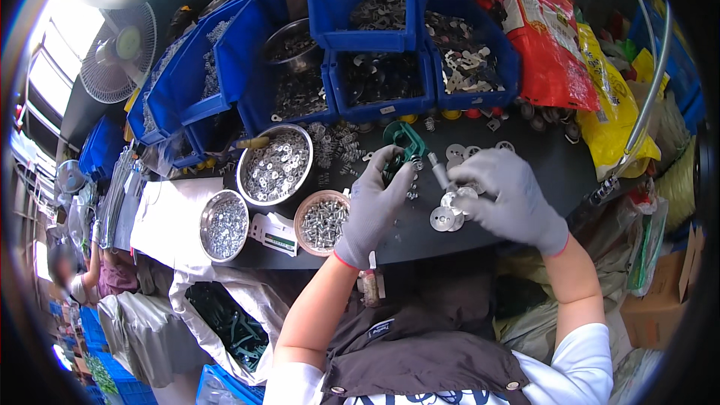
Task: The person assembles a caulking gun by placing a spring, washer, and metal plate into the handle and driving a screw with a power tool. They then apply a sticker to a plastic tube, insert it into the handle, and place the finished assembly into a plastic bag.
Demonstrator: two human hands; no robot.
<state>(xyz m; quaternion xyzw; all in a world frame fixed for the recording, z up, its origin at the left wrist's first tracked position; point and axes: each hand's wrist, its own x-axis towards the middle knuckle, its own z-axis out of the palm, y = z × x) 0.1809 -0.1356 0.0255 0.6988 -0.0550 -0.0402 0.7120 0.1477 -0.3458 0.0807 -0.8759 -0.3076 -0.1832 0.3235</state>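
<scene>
My left hand (pixel 377 202), in a grey glove, is closed around a green part (pixel 405 139) with a curved, bracket-like frame. Its lower portion is hidden by my fingers. A short grey metal rod (pixel 439 172) stands out between my two hands. The gloved right hand (pixel 510 195) has its fingers bent together over a cluster of silver discs with centre holes (pixel 444 218), their tips beside the rod. Whatever those fingertips pinch is hidden. More round discs (pixel 471 152) lie just beyond the right hand. Loose coil springs (pixel 341 146) are heaped left of my left hand.
Steel bowls of small washers (pixel 304 180) and tiny parts (pixel 202 225), plus a pinkish bowl of screws (pixel 300 231), sit at left. Blue bins (pixel 386 109) of metal pieces line the back. Red (pixel 555 67) and yellow bags (pixel 622 131) stand right. Another person (pixel 82 277) is far left.
</scene>
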